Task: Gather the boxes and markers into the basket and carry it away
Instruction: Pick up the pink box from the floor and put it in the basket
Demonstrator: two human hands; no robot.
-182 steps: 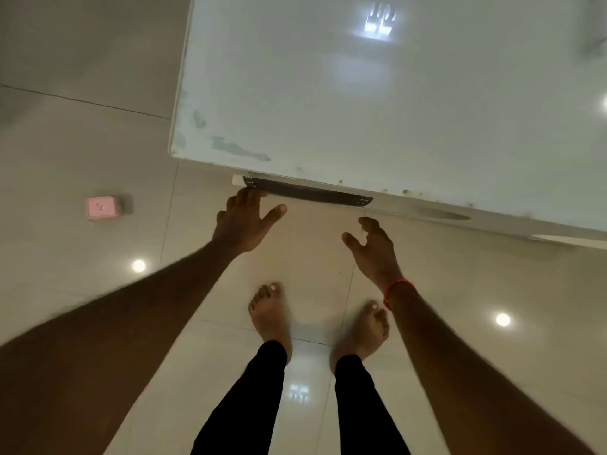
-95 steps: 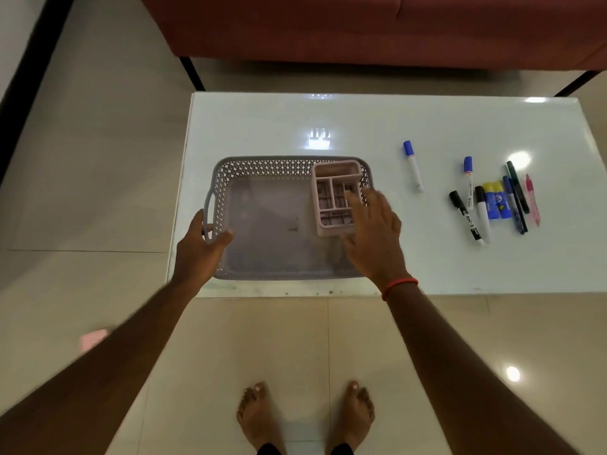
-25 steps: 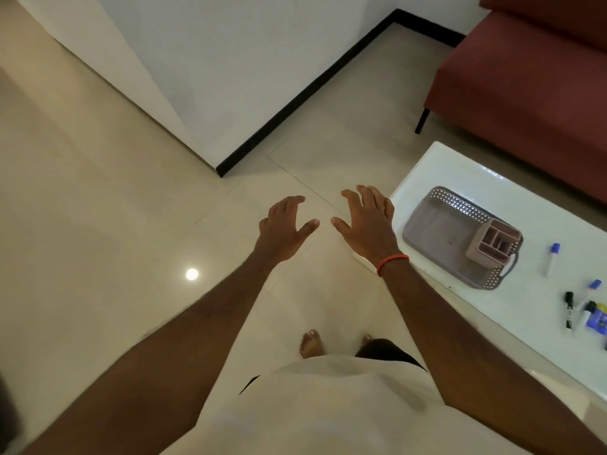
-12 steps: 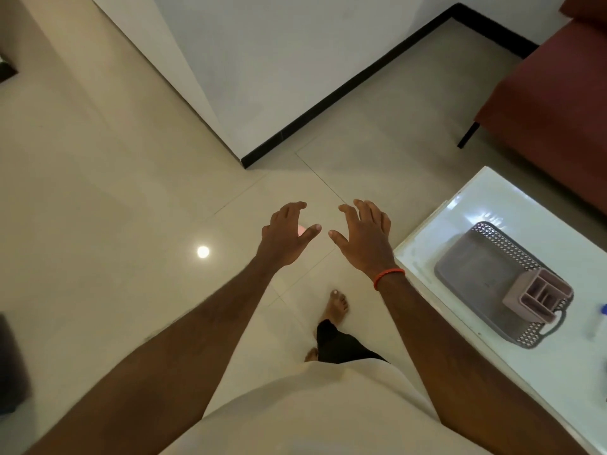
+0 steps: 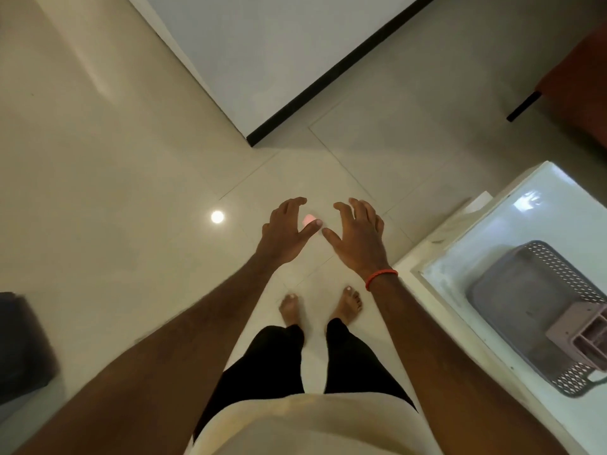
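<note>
My left hand [image 5: 284, 234] and right hand [image 5: 358, 239] hover over the floor [image 5: 131, 192], fingers loosely curled, holding nothing. A small pink box [image 5: 308, 220] shows between them. The basket [image 5: 519, 300] sits by the table [image 5: 512, 224] end edge, a divided box [image 5: 581, 328] inside.

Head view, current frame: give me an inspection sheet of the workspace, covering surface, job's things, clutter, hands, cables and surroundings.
Surface: white glossy table at the right edge; beige tiled floor fills most of the view.
Job's things: grey basket on the table with a pink divided box inside it; small pink box on the floor, partly behind the left thumb; no markers in view.
Clutter: dark object at lower left, blurred.
Hands: left hand and right hand open, fingers spread, holding nothing, either side of the small pink box.
Cables: nothing seen.
Surroundings: white wall with black skirting; red sofa.
</note>
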